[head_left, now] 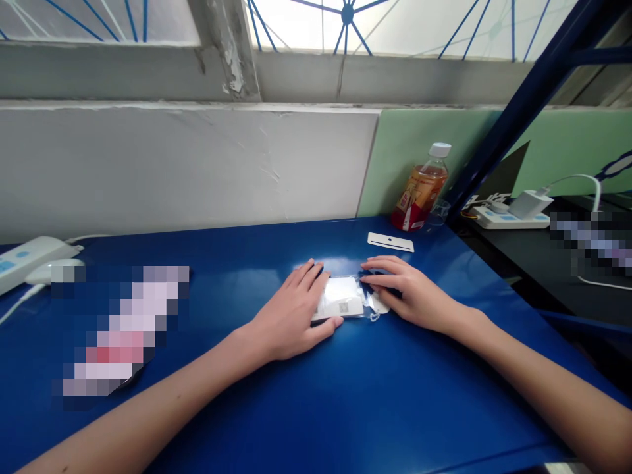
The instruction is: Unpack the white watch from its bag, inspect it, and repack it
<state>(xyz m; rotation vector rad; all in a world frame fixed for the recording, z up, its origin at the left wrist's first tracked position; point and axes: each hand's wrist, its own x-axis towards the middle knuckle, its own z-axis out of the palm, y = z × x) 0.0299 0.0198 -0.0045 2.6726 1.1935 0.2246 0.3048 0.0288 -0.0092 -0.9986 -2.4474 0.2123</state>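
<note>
Left hand (291, 316) over half-hidden packet (343, 297)

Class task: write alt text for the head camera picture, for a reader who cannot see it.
Two bare hands press a small clear packet with a white insert flat on a blue table, the left hand on its left end, the right hand on its right end. Behind are a bottle of orange drink and a flat white strip.

Small white packet (342, 297) in clear wrap, flat, mid blue table (316, 408).
</note>
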